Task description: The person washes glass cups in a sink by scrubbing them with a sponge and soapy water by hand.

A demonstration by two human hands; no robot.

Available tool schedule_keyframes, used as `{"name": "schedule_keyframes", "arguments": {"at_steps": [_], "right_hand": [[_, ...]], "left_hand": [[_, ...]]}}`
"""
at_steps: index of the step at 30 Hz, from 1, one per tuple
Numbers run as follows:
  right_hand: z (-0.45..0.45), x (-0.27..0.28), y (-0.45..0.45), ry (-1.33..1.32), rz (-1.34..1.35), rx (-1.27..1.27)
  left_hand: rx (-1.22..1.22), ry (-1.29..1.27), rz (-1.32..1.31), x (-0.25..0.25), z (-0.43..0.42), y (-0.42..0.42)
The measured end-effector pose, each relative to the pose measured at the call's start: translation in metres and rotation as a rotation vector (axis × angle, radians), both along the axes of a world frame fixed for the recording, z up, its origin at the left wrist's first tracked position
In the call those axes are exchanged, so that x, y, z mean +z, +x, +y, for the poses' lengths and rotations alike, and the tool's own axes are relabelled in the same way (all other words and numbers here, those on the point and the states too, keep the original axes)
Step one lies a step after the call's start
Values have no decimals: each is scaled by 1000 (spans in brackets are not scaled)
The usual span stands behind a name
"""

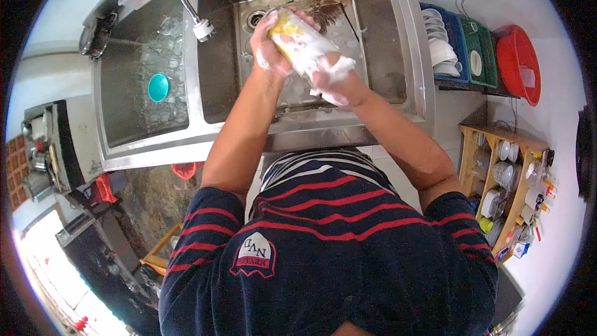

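Note:
Over the sink basin (214,81), a tall cylindrical container (305,40) is held tilted and coated in white foam. Yellow shows at its upper left end; whether that is a sponge or part of the container I cannot tell. My left hand (267,43) is closed around that upper end, fingertips showing on the far side. At the lower right end, my right hand (339,84) grips it, thick foam hiding most of the fingers. Suds cover both hands. Below them lies the wet basin floor, with a drain (255,20) near the upper left.
A left basin holds many clear glasses (163,50) and a teal bowl (158,88). A hose tap (202,28) hangs over the divider. On the right are a blue rack (448,17) of white dishes, a green basket (476,37), a red basin (519,65) and a wooden dish shelf (491,149).

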State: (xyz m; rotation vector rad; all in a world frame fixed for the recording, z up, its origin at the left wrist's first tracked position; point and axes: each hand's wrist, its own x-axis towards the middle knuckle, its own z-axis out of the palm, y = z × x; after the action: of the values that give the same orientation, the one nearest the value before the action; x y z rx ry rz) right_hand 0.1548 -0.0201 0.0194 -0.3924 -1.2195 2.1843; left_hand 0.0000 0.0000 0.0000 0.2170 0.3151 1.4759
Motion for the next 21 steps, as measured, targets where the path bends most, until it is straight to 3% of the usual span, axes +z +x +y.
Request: {"name": "schedule_keyframes", "arguments": {"at_steps": [2, 3, 5, 7, 9, 10, 11, 13, 14, 15, 18, 19, 21], "right_hand": [[-7, 0, 1, 792, -428, -133], [20, -4, -13, 891, -381, -171], [4, -20, -7, 1428, -800, -263], [3, -10, -12, 1412, -728, -294], [-3, -2, -14, 119, 2, -68], [-5, 6, -14, 308, -28, -120], [-1, 7, -13, 304, -24, -121], [12, 7, -8, 1405, -475, -317], [7, -3, -7, 1432, -637, -263], [3, -2, -9, 1424, -635, -265], [10, 7, -20, 1216, -515, -318], [6, 2, -22, 961, -381, -305], [-5, -4, -26, 436, -113, -262]], "left_hand": [[-43, -169, 218, 15, -8, 3], [-26, -66, 264, 26, 20, -8], [53, -370, 463, 20, 13, 5], [34, -408, 493, 25, 5, 6], [8, 11, 24, 16, -3, 7], [3, -27, -50, 16, -7, 7], [3, -30, -46, 18, -7, 2], [-50, -343, 310, 21, 4, -10], [-51, -390, 349, 11, 10, -13], [-53, -396, 354, 0, 3, -13], [19, -149, -2, 8, -4, -1], [-27, -41, -38, -2, -6, -3], [-60, -108, 35, 11, -8, -7]]}}
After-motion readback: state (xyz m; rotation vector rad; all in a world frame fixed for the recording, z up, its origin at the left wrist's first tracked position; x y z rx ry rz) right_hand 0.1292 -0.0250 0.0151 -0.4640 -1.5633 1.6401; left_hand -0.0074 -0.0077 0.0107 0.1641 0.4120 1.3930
